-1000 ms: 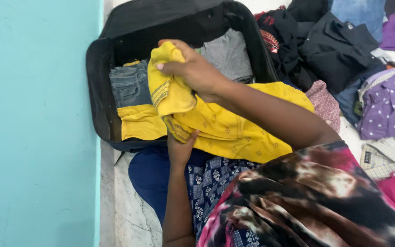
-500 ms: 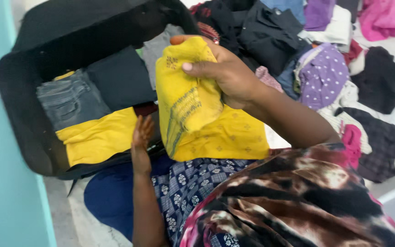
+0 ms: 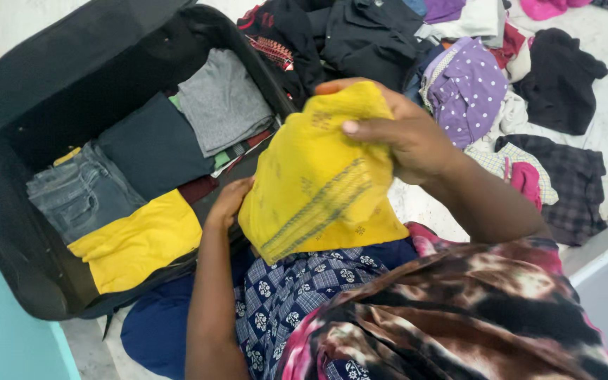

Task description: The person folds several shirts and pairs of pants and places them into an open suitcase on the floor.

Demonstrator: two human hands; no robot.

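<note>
**A:** Item one, the folded yellow garment point(image 3: 318, 190). Location?

**B:** Lifted over the person's lap. The right hand point(image 3: 395, 134) is clenched on its upper edge, thumb across the front. The left hand point(image 3: 230, 200) sits at the garment's lower left side; its fingers are partly hidden by the cloth, so I cannot tell whether it grips or only steadies.

**A:** Item two, the black suitcase point(image 3: 8, 211).

**B:** Open, just left of the left hand. Contents, moving away from that hand: a flat yellow piece point(image 3: 138, 243), folded jeans point(image 3: 82, 193), a dark folded piece point(image 3: 153, 148), a grey folded top point(image 3: 223, 102).

**A:** Item three?

**B:** A loose clothes pile beyond and right of the right hand, including a purple dotted piece point(image 3: 462, 88) and a checked dark piece point(image 3: 571, 179).

**A:** Risks, as judged?

**B:** The hold is mostly at the top, so the fold could fall open and the lower layers slide out. The hanging corner could catch the suitcase rim. The packed stacks are tight; a pushed-in bundle could ruck up the yellow piece or jeans.
</note>
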